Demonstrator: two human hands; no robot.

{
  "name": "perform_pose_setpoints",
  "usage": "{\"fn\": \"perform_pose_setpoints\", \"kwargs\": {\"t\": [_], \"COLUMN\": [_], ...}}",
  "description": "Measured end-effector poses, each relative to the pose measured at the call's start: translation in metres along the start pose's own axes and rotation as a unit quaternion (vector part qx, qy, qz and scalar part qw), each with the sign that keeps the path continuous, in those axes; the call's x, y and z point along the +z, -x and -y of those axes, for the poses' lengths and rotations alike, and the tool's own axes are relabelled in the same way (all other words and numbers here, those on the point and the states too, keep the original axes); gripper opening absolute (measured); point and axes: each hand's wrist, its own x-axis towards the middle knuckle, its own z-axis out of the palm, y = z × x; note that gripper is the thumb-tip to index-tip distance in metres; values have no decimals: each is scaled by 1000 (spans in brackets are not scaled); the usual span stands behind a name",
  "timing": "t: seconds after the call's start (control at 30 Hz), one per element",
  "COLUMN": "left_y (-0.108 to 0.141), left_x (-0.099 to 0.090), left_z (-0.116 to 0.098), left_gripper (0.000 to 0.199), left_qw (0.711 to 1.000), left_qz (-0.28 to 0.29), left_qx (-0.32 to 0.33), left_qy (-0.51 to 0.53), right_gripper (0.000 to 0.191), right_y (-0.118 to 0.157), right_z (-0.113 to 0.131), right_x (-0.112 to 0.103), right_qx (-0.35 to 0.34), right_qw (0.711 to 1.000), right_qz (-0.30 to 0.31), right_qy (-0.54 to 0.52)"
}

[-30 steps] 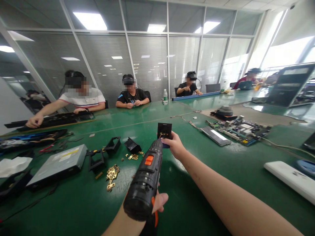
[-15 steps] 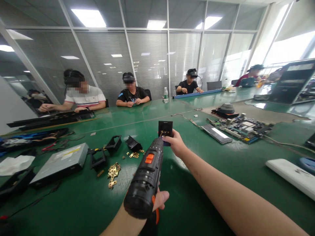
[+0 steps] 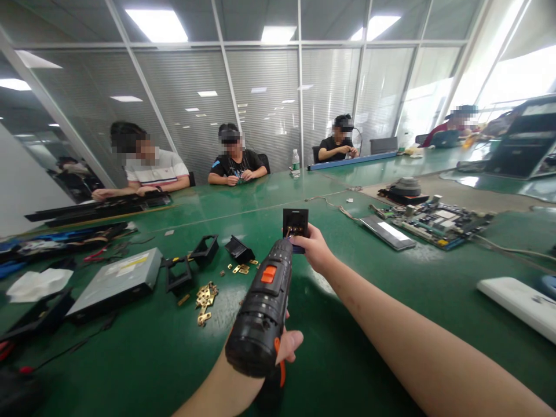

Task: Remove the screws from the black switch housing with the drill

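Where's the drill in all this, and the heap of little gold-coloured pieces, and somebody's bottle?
Drill (image 3: 264,302): head view, on the middle of its dark casing.
Gold-coloured pieces (image 3: 205,296): head view, on the middle of the heap.
Bottle (image 3: 296,164): head view, on its side.

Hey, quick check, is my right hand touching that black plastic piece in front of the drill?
Touching. The head view shows your right hand gripping the black plastic piece at its lower right, with no gap between them.
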Motion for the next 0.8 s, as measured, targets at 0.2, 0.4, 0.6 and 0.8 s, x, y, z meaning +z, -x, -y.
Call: {"fn": "perform_pose_setpoints", "kwargs": {"t": [0.2,0.4,0.6,0.8], "left_y": [11,3,-7,1], "left_x": [1,-2,7,5], "left_z": [-20,-3,7,-7], "left_gripper": [38,36,35,35], "left_qw": [1000,1000,999,1000], "left_qz": [29,10,-30,-9], "left_qx": [5,1,-8,8], "left_qy": [11,17,-5,8], "right_gripper": [40,39,40,38], "right_y": [-2,-2,-1,-2], "right_z": [-5,-6,-3,-5], "right_x": [-4,-4,-1,-2], "right_qx": [-1,3,10,-1], "right_qw": [1000,1000,1000,1000], "right_qz": [-5,-7,-12,-3], "right_qy": [-6,-12,-13,-4]}}
